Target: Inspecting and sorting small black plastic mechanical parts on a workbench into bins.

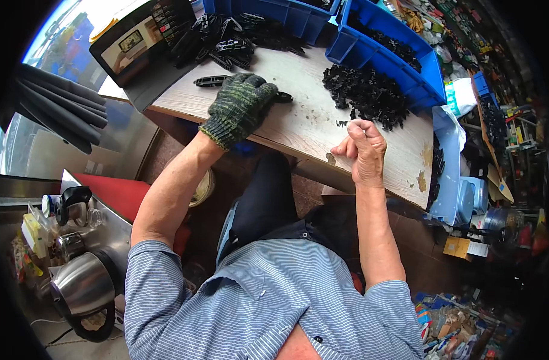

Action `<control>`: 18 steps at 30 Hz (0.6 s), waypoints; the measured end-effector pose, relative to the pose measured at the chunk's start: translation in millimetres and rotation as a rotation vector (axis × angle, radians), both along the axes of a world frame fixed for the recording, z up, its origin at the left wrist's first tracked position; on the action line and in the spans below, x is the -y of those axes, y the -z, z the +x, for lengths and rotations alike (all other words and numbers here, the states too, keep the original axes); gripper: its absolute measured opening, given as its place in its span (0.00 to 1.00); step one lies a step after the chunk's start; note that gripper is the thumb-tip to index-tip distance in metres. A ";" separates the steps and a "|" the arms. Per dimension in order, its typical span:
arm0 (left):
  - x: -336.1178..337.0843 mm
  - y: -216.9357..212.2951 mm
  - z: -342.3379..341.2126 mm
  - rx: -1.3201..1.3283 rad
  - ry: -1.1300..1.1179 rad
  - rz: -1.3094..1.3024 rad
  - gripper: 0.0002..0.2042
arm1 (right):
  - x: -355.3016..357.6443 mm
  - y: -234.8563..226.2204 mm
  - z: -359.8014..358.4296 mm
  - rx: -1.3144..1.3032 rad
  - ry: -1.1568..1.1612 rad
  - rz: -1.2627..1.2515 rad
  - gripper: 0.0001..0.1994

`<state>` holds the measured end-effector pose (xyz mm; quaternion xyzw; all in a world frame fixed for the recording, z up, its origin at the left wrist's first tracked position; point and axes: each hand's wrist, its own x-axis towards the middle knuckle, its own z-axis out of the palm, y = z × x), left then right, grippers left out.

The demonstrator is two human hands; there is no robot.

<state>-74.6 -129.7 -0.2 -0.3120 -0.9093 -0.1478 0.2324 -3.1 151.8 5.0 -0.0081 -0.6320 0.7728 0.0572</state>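
While the left hand (241, 102) in its green knit glove lies flat on the wooden board (310, 120), it presses down on a long black plastic strip (213, 80) — the strip's ends stick out on both sides of the glove. The fingers are spread and bent over the strip, not curled into a fist.

The right hand (363, 150) is bare and sits at the board's near edge. Its fingers are pinched shut at the top, but I cannot tell if a small piece is between them. One tiny black piece (342, 123) lies on the board just beside that hand.

Past the right hand, toward the board's far side, is a pile of small black parts (364, 93). A blue bin (406, 72) with more black parts touches that pile at the board's far right. Another blue bin (280, 15) stands at the far edge, with a heap of long black strips (226, 39) spilling out in front of it.

Between the two hands the board is bare wood — open room to slide things. A dark tray (136, 48) leans at the board's left corner, and a steel kettle (85, 288) stands well apart from the board, low on the left.
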 end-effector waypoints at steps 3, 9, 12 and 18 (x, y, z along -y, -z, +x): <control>-15.4 5.7 -6.3 0.027 0.033 0.081 0.09 | 0.8 -0.7 0.9 0.015 0.012 -0.021 0.08; -27.5 2.0 -7.6 -0.035 0.043 0.131 0.07 | -5.0 2.0 0.2 -0.006 0.008 -0.062 0.09; -46.1 1.0 11.7 -0.006 0.023 0.306 0.08 | -3.5 1.0 0.8 -0.019 0.020 -0.121 0.09; -91.6 2.1 48.5 0.734 0.301 1.079 0.15 | -3.3 -4.9 5.2 -0.037 0.002 -0.251 0.08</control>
